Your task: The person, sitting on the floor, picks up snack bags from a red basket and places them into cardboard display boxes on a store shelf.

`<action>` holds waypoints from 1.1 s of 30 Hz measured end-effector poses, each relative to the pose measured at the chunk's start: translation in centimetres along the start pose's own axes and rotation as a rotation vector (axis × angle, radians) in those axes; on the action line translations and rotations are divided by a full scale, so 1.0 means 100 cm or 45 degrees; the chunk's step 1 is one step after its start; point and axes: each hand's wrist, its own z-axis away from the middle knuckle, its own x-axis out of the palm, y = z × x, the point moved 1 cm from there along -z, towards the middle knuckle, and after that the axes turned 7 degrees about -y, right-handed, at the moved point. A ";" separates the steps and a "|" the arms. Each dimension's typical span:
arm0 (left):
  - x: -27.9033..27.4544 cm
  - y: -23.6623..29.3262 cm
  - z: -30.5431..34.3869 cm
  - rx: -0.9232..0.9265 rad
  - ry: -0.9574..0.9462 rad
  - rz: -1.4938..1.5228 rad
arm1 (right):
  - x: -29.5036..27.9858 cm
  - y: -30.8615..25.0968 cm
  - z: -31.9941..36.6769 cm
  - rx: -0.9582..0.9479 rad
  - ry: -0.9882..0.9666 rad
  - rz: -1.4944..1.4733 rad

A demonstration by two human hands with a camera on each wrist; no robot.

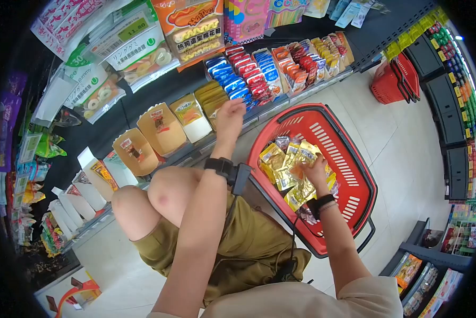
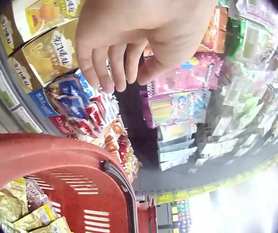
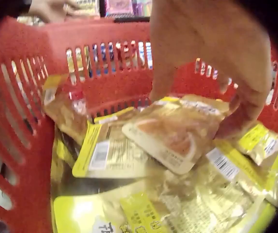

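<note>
**Two hands between a basket and a shop shelf**

The right hand (image 3: 212, 63) grasped a flat gold foil packet with an orange-pink picture panel (image 3: 173, 133), thumb on one edge and fingers on the other. It held the packet just above a heap of similar yellow-and-gold packets (image 1: 288, 183). The heap lay inside a red slotted plastic basket (image 1: 357, 175) standing on the pale tiled floor (image 1: 397, 138).

The left hand (image 1: 230, 117) was released, its fingers hanging loosely and holding nothing. It was raised close to a row of blue and red snack packets (image 1: 232, 79) on the low shelf, with tan cardboard display trays (image 1: 161, 127) further along.

Whether the held packet was entering or leaving the basket could not be told. Judging by the full heap, the handling seemed well short of finished if the basket was being emptied.

Only the right wrist view showed the pinch itself and the barcode labels. Only the left wrist view showed the empty fingers against the shelf goods. Only the head view showed the crouched knees and both hands' places together.
</note>
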 end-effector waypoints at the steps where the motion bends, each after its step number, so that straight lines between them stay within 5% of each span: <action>1: 0.006 0.004 0.004 0.069 -0.112 -0.017 | 0.004 -0.012 0.005 -0.031 0.103 0.021; 6: 0.032 -0.004 0.021 0.188 -0.466 -0.113 | 0.013 -0.022 0.003 0.019 0.354 -0.131; 8: 0.047 -0.002 0.034 0.116 -0.885 0.034 | 0.011 -0.009 -0.001 -0.031 0.270 -0.428; 9: 0.052 -0.004 0.039 0.121 -0.882 0.039 | 0.009 0.000 -0.004 -0.070 0.180 -0.723; 11: 0.063 -0.014 0.048 -0.144 -1.104 -0.013 | 0.015 0.021 -0.017 -0.101 0.192 -0.594; 13: 0.071 -0.035 0.050 -0.220 -1.076 -0.145 | -0.010 -0.003 0.000 -0.180 -0.257 -1.465; 15: 0.075 -0.040 0.054 -0.192 -0.860 -0.652 | -0.040 -0.043 0.027 -0.176 -0.276 -1.597; 17: 0.078 -0.045 0.051 -0.103 -0.895 -0.519 | -0.054 -0.059 0.037 -0.280 -0.421 -1.713; 19: 0.075 -0.008 0.055 -0.186 -1.057 -0.245 | -0.066 -0.079 0.044 -0.369 -0.371 -1.700; 25: 0.057 0.013 0.046 -0.115 -0.864 -0.004 | -0.088 -0.113 0.033 -0.555 -0.317 -1.410; 27: 0.042 0.019 0.039 0.223 -0.775 -0.251 | -0.100 -0.141 0.027 -0.763 -0.199 -1.156; 33: -0.013 0.043 0.036 0.541 -0.237 -0.323 | -0.087 -0.222 -0.009 -1.033 -0.380 -0.993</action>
